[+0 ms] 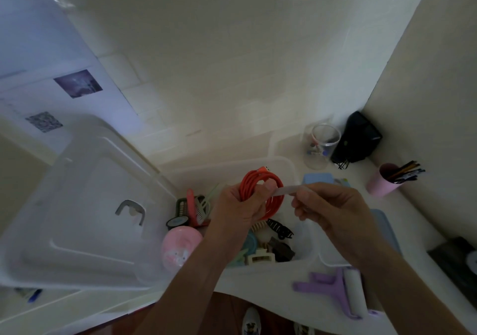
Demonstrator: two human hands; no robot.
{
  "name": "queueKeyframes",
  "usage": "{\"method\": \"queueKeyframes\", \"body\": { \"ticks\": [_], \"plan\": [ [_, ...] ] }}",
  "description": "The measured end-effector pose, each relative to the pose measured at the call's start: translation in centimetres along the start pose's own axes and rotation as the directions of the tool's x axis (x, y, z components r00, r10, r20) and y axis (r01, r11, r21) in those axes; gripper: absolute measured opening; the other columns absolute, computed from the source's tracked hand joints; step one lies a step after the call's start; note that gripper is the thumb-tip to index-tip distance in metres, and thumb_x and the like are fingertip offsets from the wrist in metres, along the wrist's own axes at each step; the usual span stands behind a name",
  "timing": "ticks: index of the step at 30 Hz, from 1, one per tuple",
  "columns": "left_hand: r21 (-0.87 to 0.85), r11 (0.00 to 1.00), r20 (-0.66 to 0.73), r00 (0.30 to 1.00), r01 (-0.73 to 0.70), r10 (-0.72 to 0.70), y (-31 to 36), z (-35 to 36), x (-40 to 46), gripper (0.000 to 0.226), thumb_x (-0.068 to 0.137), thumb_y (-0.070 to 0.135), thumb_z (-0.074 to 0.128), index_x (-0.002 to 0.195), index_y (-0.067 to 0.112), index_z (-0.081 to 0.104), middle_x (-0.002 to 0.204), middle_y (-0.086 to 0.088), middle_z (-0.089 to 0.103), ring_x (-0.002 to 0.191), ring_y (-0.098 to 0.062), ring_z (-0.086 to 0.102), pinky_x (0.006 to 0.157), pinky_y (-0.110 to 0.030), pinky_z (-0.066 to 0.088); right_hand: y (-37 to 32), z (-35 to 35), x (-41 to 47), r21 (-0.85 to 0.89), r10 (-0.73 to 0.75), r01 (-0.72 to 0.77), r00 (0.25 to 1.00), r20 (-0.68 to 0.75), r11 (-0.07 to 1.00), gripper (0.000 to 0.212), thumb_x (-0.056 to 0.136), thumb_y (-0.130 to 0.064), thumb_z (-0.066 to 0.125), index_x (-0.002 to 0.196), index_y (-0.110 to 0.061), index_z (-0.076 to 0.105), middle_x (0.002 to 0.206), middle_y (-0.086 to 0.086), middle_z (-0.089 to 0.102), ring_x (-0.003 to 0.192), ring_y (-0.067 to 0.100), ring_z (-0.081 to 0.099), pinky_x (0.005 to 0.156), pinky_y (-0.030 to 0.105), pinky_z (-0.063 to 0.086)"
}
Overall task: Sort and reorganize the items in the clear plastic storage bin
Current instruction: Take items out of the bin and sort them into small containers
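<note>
- Clear plastic storage bin (281, 164) sits on the white counter, directly below both hands.
- Left hand (240, 205) grips the coiled orange cable (260, 192); right hand (333, 208) pinches a pale strap (289, 189).
- Judgement: wrap the strap snugly round the coil, keeping the loops together, before returning it.

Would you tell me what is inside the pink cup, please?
Dark pens or pencils stick out of the pink cup; its wall hides their lower ends and anything beneath.
</note>
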State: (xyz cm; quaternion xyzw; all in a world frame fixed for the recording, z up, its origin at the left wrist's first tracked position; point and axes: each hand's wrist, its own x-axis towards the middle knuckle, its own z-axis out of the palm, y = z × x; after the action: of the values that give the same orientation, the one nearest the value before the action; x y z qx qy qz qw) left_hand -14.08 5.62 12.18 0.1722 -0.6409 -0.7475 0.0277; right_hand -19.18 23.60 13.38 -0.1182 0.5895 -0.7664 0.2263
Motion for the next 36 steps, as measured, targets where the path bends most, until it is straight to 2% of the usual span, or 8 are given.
{"method": "queueKeyframes", "body": {
  "ticks": [7,15,16,17,18,22,30,36],
  "plan": [
    [0.114,0.993,0.006,0.999,-0.041,0.041,0.3,-0.1,0.1,0.041,0.075,0.047,0.073,0.044,0.028,0.055,0.045,0.01,0.043,0.042,-0.008,0.034,0.05,-0.018,0.036,-0.4,-0.2,0.1,0.068,0.042,-0.036,0.995,-0.093,0.997,0.062,0.05,-0.05,0.092,0.093,-0.008,0.079,0.088,0.02,0.074,0.076,0.022,0.071,0.069,0.022,0.058],
    [0.249,0.964,0.049,0.995,-0.094,0.084,0.4,0.2,-0.1,0.039,0.067,0.064,0.076,0.062,0.026,0.073,0.055,0.015,0.051,0.053,-0.009,0.053,0.062,-0.031,0.05,-1.6,0.5,-0.1,-0.089,0.078,-0.081,0.996,-0.037,0.993,0.025,0.073,-0.006,0.073,0.094,0.007,0.072,0.083,0.02,0.075,0.074,0.024,0.074,0.066,0.02,0.058],
    [0.254,0.962,0.04,0.995,-0.103,0.096,0.4,0.3,-0.1,0.04,0.072,0.061,0.074,0.071,0.022,0.076,0.06,0.0,0.069,0.054,-0.007,0.054,0.062,-0.031,0.05,-1.5,0.6,-0.1,-0.083,0.072,-0.078,0.994,-0.079,0.993,0.024,0.073,-0.006,0.073,0.094,0.006,0.072,0.083,0.02,0.075,0.075,0.024,0.074,0.066,0.02,0.058],
    [0.235,0.967,0.028,0.996,-0.094,0.09,0.5,0.5,-0.1,0.044,0.081,0.058,0.07,0.079,0.014,0.074,0.097,0.016,0.04,0.053,-0.005,0.051,0.06,-0.027,0.047,-1.1,0.7,0.0,-0.064,0.07,-0.079,0.988,-0.136,0.995,0.023,0.074,-0.007,0.073,0.094,0.005,0.073,0.084,0.02,0.075,0.075,0.025,0.074,0.067,0.021,0.059],
    [0.176,0.982,0.026,0.997,-0.071,0.068,0.4,0.7,-0.1,0.046,0.092,0.053,0.062,0.084,0.008,0.072,0.065,0.018,0.04,0.052,-0.006,0.046,0.056,-0.024,0.041,-0.7,0.8,-0.1,-0.03,0.081,-0.088,0.977,-0.196,0.996,0.022,0.073,-0.009,0.073,0.093,0.003,0.074,0.084,0.02,0.075,0.075,0.026,0.074,0.067,0.021,0.059],
    [-0.117,0.991,0.11,0.991,-0.063,0.076,-0.2,1.2,-0.1,0.05,0.104,0.026,0.029,0.117,-0.008,0.062,0.061,0.005,0.045,0.052,-0.007,0.03,0.052,-0.02,0.027,1.2,2.7,-0.3,0.008,0.103,-0.108,0.926,-0.363,0.994,0.006,0.077,-0.011,0.077,0.083,-0.009,0.079,0.081,0.015,0.075,0.073,0.024,0.073,0.068,0.022,0.058],
    [0.284,0.931,0.0,0.971,-0.229,0.239,-0.7,2.1,-0.8,0.034,0.095,0.037,0.034,0.115,0.026,0.059,0.071,0.014,0.051,0.06,-0.001,0.048,0.062,-0.019,0.042,2.1,4.8,0.0,-0.171,0.008,-0.11,0.861,-0.509,0.979,0.002,0.083,-0.017,0.077,0.083,-0.018,0.079,0.072,0.002,0.075,0.064,0.017,0.07,0.065,0.029,0.058],
    [0.558,0.791,0.081,0.965,-0.251,0.249,0.0,1.7,-1.0,0.03,0.092,0.05,0.032,0.118,0.047,0.047,0.094,0.018,0.057,0.085,0.0,0.056,0.08,-0.011,0.044,1.3,4.7,0.2,0.451,0.329,-0.23,0.932,-0.154,0.862,0.016,0.088,-0.004,0.058,0.078,0.002,0.069,0.07,0.012,0.06,0.067,0.019,0.056,0.07,0.03,0.049]
  ]
}}
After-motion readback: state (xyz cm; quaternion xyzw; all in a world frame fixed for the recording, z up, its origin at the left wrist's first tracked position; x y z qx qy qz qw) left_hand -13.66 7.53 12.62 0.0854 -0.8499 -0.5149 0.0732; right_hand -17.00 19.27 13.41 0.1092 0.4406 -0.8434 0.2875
